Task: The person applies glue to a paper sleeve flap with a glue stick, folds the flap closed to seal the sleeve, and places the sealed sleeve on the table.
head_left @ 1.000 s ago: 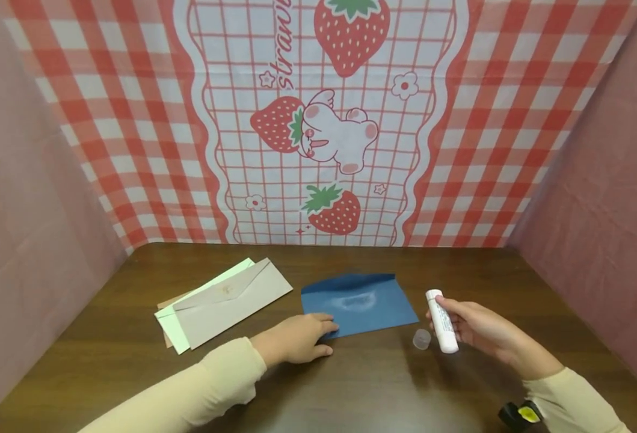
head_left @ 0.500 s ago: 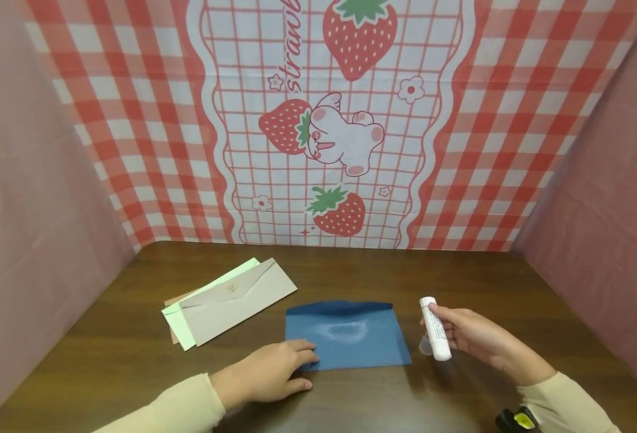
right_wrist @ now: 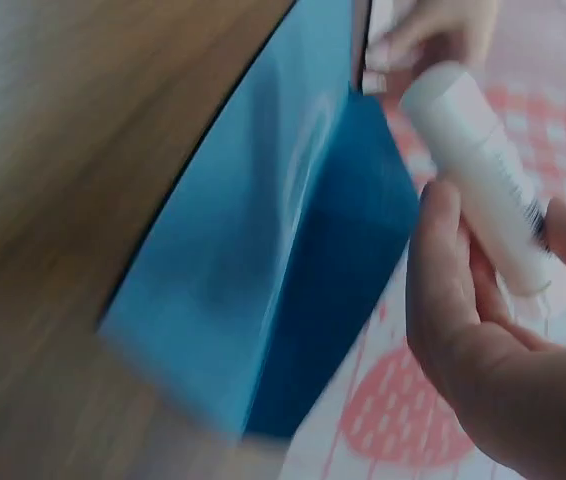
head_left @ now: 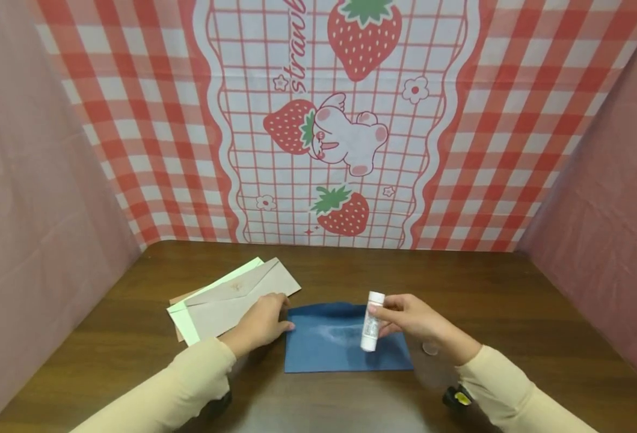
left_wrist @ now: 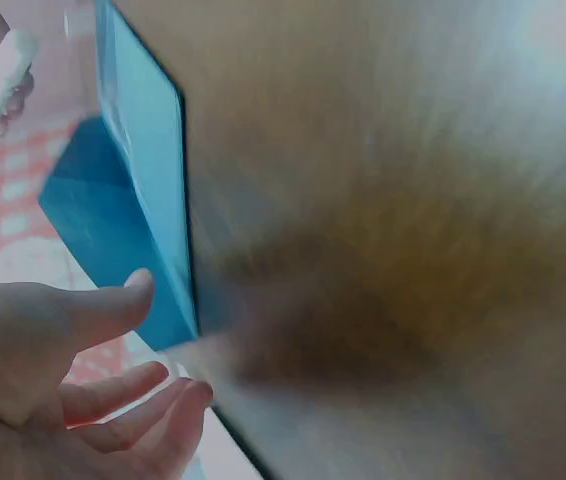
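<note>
The right hand [head_left: 410, 317] has carried the glue stick [head_left: 371, 321] over the blue envelope [head_left: 323, 349], gripping it tip-down for gluing, while the left hand's [head_left: 258, 323] relaxed fingers steady the envelope's left edge.

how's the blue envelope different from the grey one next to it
The blue envelope is shorter and lies alone, square to the table edge, flap open; the grey envelope is longer, slanted, flap closed, stacked on other paper. The right hand holds a glue stick over the blue one. Both lie flat on the table.
</note>
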